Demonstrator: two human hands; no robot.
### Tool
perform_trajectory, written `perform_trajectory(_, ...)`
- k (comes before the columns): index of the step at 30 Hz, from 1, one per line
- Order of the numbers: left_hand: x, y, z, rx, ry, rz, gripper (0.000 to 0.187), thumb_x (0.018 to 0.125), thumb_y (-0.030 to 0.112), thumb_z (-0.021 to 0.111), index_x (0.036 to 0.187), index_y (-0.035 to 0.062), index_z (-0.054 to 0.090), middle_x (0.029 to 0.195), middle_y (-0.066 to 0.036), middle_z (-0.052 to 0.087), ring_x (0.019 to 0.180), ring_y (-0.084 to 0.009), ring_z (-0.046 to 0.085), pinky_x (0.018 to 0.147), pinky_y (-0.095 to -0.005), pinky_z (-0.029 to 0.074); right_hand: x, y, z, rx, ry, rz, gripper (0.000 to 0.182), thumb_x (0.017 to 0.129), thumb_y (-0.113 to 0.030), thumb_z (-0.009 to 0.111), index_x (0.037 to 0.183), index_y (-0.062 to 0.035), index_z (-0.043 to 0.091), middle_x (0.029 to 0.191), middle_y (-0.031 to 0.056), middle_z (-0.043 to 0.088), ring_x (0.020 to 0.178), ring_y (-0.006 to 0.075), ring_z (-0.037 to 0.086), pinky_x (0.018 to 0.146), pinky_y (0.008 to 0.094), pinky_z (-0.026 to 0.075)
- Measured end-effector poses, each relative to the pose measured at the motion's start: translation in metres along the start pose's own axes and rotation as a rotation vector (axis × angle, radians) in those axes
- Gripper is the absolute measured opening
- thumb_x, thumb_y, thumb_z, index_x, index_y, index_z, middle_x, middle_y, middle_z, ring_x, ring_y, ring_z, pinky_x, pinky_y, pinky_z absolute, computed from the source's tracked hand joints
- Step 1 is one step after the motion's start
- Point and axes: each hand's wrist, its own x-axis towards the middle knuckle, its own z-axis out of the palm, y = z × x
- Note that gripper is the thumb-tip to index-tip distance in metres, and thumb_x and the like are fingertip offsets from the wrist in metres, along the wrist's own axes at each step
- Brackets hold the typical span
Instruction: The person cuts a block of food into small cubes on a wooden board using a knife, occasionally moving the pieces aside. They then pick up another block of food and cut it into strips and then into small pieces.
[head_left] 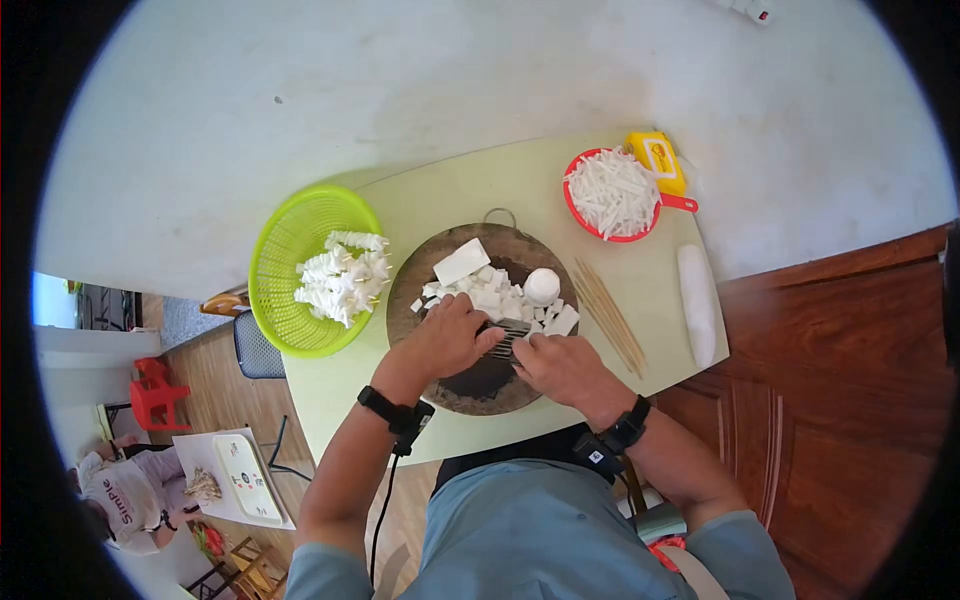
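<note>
On the round wooden chopping board (440, 395) lie many white cut pieces (490, 298), a larger white block (461, 261) and a round white piece (542, 287). A ridged metal cutter (508, 340) is between my two hands at the near edge of the pieces. My right hand (560, 370) is closed around the cutter's right end. My left hand (448, 335) rests at its left side, fingertips on the white pieces and thumb against the cutter. The part under my left fingers is hidden.
A green basket (275, 270) with white skewered pieces stands left. Wooden skewers (610, 315) and a long white radish-like piece (696, 305) lie right. A red strainer (625, 239) of white strips and a yellow pack (657, 163) sit far right. Another person (125, 500) is lower left.
</note>
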Motion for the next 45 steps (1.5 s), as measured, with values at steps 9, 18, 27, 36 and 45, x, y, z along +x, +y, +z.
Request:
perform_trajectory(9, 0.015, -0.030, 0.005, -0.320, 0.132, -0.101, 0.038, 0.103, 0.035, 0.052, 0.108, 0.0014, 0.069, 0.100, -0.021, 0.063, 0.100, -0.0365, 0.060, 0.090, -0.0439, 0.047, -0.009, 0.001, -0.009, 0.066, -0.074, 0.066, 0.022, 0.087, -0.024, 0.068, 0.093, -0.0062, 0.058, 0.075, 0.0102, 0.064, 0.065, 0.0291, 0.069, 0.053, 0.0412, 0.055)
perform_trajectory(18, -0.022, -0.033, 0.015, -0.617, 0.606, -0.276, 0.032, 0.104, 0.029, 0.053, 0.104, -0.0008, 0.066, 0.092, -0.017, 0.065, 0.084, -0.0273, 0.063, 0.078, -0.0348, 0.049, -0.026, 0.001, -0.012, 0.156, -0.088, 0.177, 0.024, 0.089, -0.028, 0.068, 0.097, -0.0082, 0.057, 0.080, 0.0097, 0.065, 0.069, 0.0311, 0.067, 0.056, 0.0443, 0.052)
perform_trajectory(27, -0.083, -0.026, 0.099, -0.195, 0.736, -0.404, 0.014, 0.090, 0.010, 0.071, 0.098, 0.0018, 0.064, 0.093, -0.015, 0.061, 0.088, -0.0296, 0.061, 0.080, -0.0401, 0.050, -0.048, -0.019, -0.013, 0.499, -0.040, 0.458, 0.030, 0.091, -0.027, 0.070, 0.111, -0.0056, 0.062, 0.085, 0.0165, 0.069, 0.079, 0.0369, 0.068, 0.068, 0.0433, 0.054)
perform_trajectory(36, -0.085, -0.016, 0.120, -0.054, 0.665, -0.367, 0.045, 0.078, 0.015, 0.077, 0.115, 0.0034, 0.056, 0.104, -0.019, 0.054, 0.097, -0.0399, 0.051, 0.086, -0.0496, 0.042, -0.050, -0.027, 0.023, 0.507, -0.155, 0.296, 0.030, 0.092, -0.029, 0.068, 0.110, -0.0062, 0.059, 0.085, 0.0168, 0.069, 0.079, 0.0384, 0.068, 0.066, 0.0467, 0.053)
perform_trajectory(45, -0.091, -0.017, 0.128, -0.077, 0.693, -0.353, 0.043, 0.078, 0.010, 0.075, 0.115, 0.0012, 0.055, 0.104, -0.020, 0.054, 0.097, -0.0405, 0.051, 0.086, -0.0489, 0.042, -0.043, -0.038, 0.024, 0.460, -0.090, 0.327, 0.030, 0.092, -0.025, 0.069, 0.112, -0.0043, 0.061, 0.086, 0.0159, 0.068, 0.079, 0.0356, 0.068, 0.066, 0.0435, 0.053)
